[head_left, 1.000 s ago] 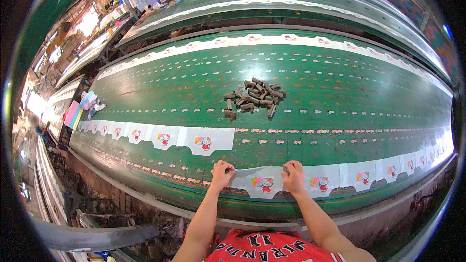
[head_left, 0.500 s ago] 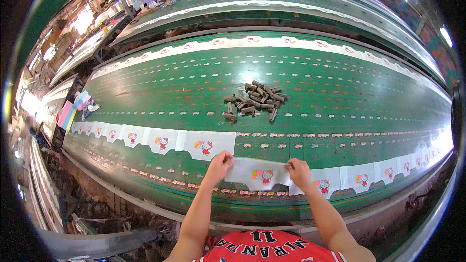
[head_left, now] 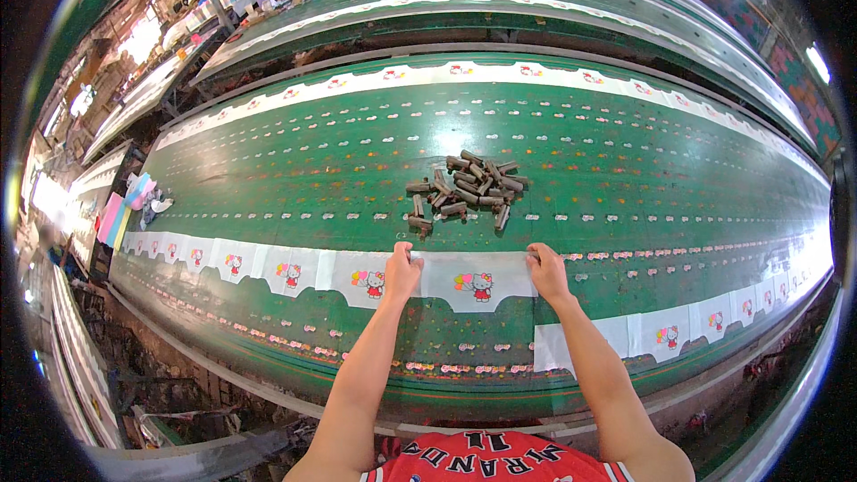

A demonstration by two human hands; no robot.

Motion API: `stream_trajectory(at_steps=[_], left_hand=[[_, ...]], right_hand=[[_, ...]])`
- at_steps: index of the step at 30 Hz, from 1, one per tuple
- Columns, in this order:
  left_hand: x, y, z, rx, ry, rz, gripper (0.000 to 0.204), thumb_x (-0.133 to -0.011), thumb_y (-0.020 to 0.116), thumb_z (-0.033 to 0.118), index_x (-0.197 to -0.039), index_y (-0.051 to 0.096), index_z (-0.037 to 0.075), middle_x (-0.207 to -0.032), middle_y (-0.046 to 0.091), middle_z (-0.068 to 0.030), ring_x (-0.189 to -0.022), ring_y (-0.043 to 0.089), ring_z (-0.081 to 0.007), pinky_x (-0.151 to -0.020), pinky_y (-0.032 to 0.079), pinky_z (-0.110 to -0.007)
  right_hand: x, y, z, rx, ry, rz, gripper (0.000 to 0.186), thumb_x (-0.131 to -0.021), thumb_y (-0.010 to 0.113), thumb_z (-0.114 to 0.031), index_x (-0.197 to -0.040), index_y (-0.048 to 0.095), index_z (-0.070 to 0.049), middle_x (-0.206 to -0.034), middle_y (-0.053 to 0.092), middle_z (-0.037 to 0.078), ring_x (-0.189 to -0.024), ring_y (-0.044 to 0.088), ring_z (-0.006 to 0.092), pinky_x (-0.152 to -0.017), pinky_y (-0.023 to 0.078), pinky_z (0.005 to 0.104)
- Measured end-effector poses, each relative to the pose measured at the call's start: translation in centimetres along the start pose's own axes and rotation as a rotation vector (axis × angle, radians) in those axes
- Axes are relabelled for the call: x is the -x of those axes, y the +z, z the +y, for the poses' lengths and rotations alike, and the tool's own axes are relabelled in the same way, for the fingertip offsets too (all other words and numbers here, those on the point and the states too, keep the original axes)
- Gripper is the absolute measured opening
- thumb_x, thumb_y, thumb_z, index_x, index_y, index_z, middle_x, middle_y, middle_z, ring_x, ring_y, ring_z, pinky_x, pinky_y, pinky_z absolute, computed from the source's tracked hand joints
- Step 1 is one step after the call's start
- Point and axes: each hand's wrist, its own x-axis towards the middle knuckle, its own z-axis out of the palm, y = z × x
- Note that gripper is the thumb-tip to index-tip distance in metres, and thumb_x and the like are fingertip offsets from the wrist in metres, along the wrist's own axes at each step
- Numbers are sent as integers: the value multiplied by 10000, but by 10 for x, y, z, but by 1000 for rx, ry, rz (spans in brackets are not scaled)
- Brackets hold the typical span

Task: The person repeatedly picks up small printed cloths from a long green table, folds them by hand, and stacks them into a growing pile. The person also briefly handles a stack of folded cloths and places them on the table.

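A white cloth piece (head_left: 445, 284) with a printed cartoon cat and balloons is stretched between my hands on the green table. My left hand (head_left: 403, 271) is closed at its upper left corner, where it meets the end of a row of matching pieces (head_left: 332, 273). The fingers of my right hand (head_left: 548, 273) pinch the upper right corner. Below my right forearm begins a second row of the same printed pieces (head_left: 614, 336), running off to the right. My left forearm crosses the table beside the row's last print.
Several dark, short bars (head_left: 469, 186) lie in a heap beyond my hands. The long green table (head_left: 295, 161) carries lines of small stray prints. Another row of white pieces (head_left: 495, 74) runs along its far edge. Pastel folded cloths (head_left: 114, 217) sit at the left end.
The cloth piece has gone from hanging above the near edge to lying farther forward, in line with the left row. Both hands moved away from me with it.
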Motion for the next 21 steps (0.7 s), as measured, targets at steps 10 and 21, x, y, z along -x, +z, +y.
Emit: stream_trajectory(at_steps=[10, 21], left_hand=[[81, -12, 4, -143, 310, 18, 305, -794, 686, 45, -1061, 547, -3, -1010, 584, -198, -963, 554, -395, -850, 446, -470], [207, -12, 18, 6, 205, -174, 196, -830, 653, 54, -1004, 572, 19, -965, 599, -172, -925, 566, -366, -818, 457, -458]], right_hand=[[53, -20, 8, 83, 15, 59, 252, -812, 659, -4, -1061, 622, -15, -944, 626, 139, -856, 634, 303, -759, 511, 379], [165, -78, 3, 134, 118, 127, 210, -795, 662, -11, -1001, 622, -6, -982, 621, 167, -947, 601, 365, -810, 490, 436]])
